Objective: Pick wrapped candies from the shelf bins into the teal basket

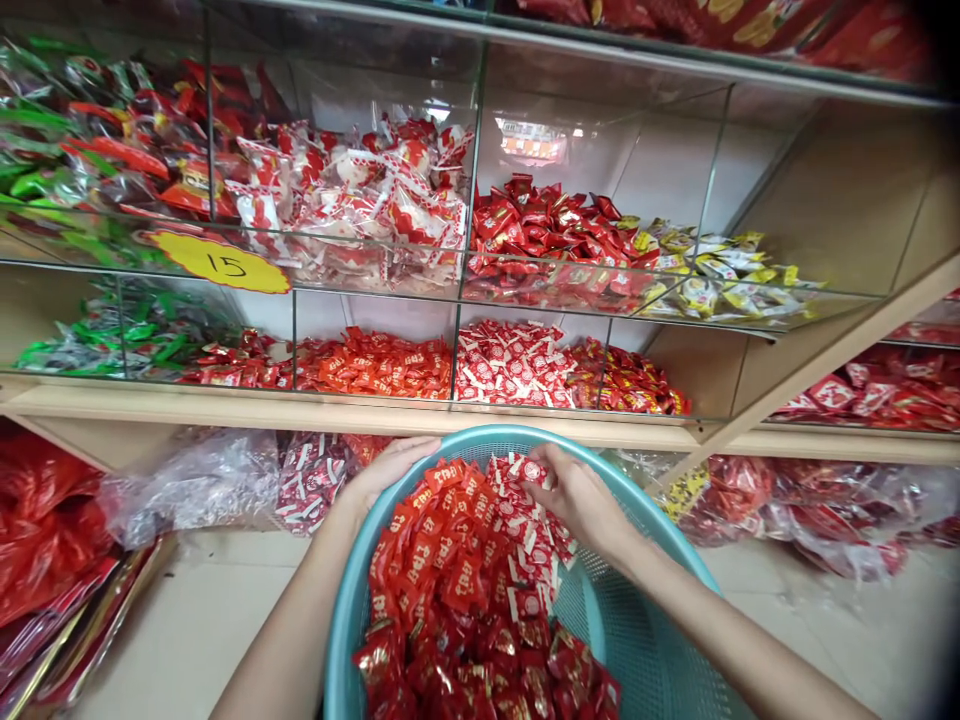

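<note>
A teal plastic basket (517, 434) with mesh walls is in front of me, low in the head view. My left hand (386, 470) grips its far left rim. Inside lie orange-red wrapped candies (442, 535) with gold lettering, dark red shiny wrapped candies (487, 665), and small red-and-white wrapped candies (536, 535). My right hand (577, 495) reaches in over the right side, its fingers bent and closed on a few of the red-and-white candies. The palm hides part of that pile.
Clear-fronted shelf bins hold red-and-white candies (514, 365), orange-red candies (382, 362) and other sweets. A yellow price tag (221, 262) reads 15. Below the wooden shelf edge (225, 405) stand plastic bags (210, 480) on the tiled floor (217, 600).
</note>
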Motion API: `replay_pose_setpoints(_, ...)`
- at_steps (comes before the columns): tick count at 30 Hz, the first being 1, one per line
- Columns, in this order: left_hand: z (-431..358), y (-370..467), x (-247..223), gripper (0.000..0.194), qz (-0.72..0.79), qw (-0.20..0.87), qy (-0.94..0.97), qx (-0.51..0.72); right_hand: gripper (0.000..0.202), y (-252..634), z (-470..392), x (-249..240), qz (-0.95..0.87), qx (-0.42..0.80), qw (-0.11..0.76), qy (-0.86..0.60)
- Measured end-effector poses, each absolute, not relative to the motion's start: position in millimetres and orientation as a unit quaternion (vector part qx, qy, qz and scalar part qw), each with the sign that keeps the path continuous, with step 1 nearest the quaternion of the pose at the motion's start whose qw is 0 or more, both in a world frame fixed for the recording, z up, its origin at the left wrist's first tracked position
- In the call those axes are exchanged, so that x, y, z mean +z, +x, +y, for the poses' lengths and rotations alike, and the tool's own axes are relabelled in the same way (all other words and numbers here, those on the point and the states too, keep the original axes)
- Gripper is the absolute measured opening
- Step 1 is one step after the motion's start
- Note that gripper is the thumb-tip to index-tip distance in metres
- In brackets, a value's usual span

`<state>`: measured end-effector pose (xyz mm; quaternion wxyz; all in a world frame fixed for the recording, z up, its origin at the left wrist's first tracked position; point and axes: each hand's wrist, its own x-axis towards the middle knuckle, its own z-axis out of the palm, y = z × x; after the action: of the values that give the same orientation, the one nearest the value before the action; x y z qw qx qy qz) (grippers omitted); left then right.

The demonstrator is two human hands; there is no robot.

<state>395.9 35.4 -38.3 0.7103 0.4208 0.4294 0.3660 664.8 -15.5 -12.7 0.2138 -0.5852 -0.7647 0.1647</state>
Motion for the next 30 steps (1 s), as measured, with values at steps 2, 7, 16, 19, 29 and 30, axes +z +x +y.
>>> replay_pose_setpoints(2,35.5,395.5,-39.1,0.040,0.430,0.710,0.420,0.368,0.020,665.3,-9.4,-7.9,-0.800,0.107,0.181,-0.562)
replay_pose_setpoints(7,35.6,395.2,-39.5,0.038,0.433,0.705,0.419,0.373,0.018,660.4,4.5,-2.8,-0.830,0.036,0.136,-0.540)
replay_pose_setpoints(16,35.6,396.4,-37.0,0.034,0.446,0.699,0.415,0.373,0.015,639.8,13.6,-3.4,-0.843,-0.005,0.048,-0.536)
replay_pose_setpoints(19,35.0,396.2,-37.7,0.033,0.446,0.699,0.415,0.374,0.017,635.2,15.4,-8.0,-0.849,-0.003,0.051,-0.526)
replay_pose_setpoints(29,33.5,398.5,-31.0,0.032,0.453,0.705,0.411,0.359,0.012,640.3,31.7,34.6,-0.859,0.080,0.170,-0.476)
replay_pose_setpoints(30,34.1,399.0,-30.5,0.031,0.456,0.702,0.412,0.360,0.013,641.9,42.3,42.8,-0.857,0.079,0.192,-0.471)
